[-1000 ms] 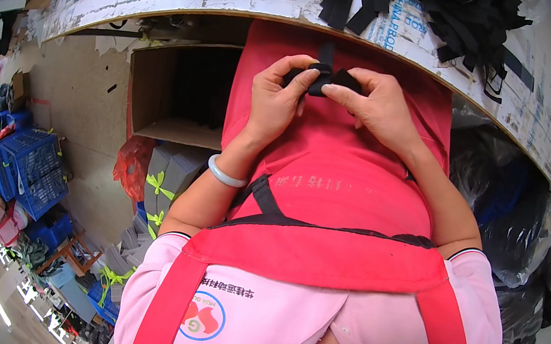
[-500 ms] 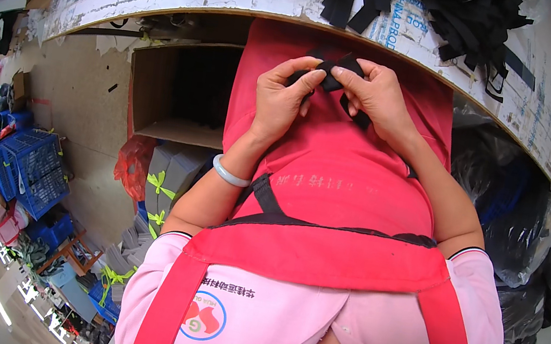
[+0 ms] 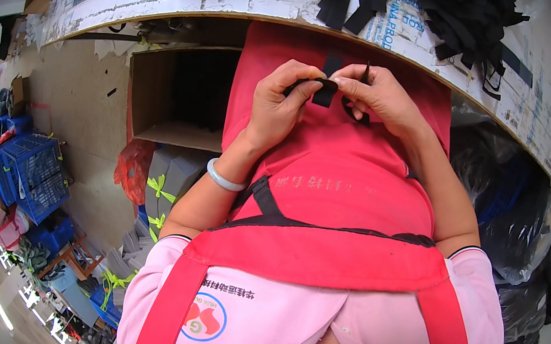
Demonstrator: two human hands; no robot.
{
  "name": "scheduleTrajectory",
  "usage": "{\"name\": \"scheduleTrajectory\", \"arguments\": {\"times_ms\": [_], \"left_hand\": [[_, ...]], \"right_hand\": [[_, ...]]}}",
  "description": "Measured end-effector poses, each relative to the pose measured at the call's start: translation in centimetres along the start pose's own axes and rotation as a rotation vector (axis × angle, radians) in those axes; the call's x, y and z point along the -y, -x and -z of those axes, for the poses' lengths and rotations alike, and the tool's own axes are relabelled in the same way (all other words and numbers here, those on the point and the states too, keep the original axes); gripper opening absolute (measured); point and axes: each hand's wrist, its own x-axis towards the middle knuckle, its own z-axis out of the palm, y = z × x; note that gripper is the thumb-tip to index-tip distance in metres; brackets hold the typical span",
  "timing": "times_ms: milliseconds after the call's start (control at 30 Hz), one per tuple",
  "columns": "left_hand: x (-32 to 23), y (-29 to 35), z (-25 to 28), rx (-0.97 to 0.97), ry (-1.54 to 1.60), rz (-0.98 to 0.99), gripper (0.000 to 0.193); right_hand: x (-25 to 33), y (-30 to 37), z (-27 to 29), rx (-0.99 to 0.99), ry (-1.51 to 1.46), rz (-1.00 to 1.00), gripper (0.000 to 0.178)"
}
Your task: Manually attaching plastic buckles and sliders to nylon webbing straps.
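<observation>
- One red cloth apron (image 3: 356, 163) covers the lap.
- Over it, the left hand (image 3: 277, 104) pinches a narrow black fabric strip (image 3: 326, 92).
- Just beside, the right hand (image 3: 386, 102) pinches black strapping (image 3: 364, 119).
- Beyond, loose black fabric strips (image 3: 475, 27) pile on a scuffed white table (image 3: 267, 0).

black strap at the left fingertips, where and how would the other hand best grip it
Probably best to pinch the black strap by the flat piece jutting from the left hand, thumb and finger on its two faces, coming from the right: that piece is thin and uncovered, and the right hand is close by.
</observation>
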Motion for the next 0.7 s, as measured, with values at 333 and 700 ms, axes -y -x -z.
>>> {"name": "scheduleTrajectory", "arguments": {"times_ms": [333,700], "left_hand": [[-0.8,0.3,0.1,0.06,0.125,0.039,0.012],[-0.2,0.7,0.2,0.047,0.097,0.101,0.009]], "right_hand": [[-0.1,-0.7,0.8,-0.109,0.164,0.216,0.02],[-1.1,-1.1,0.6,-0.206,0.222,0.353,0.019]]}}
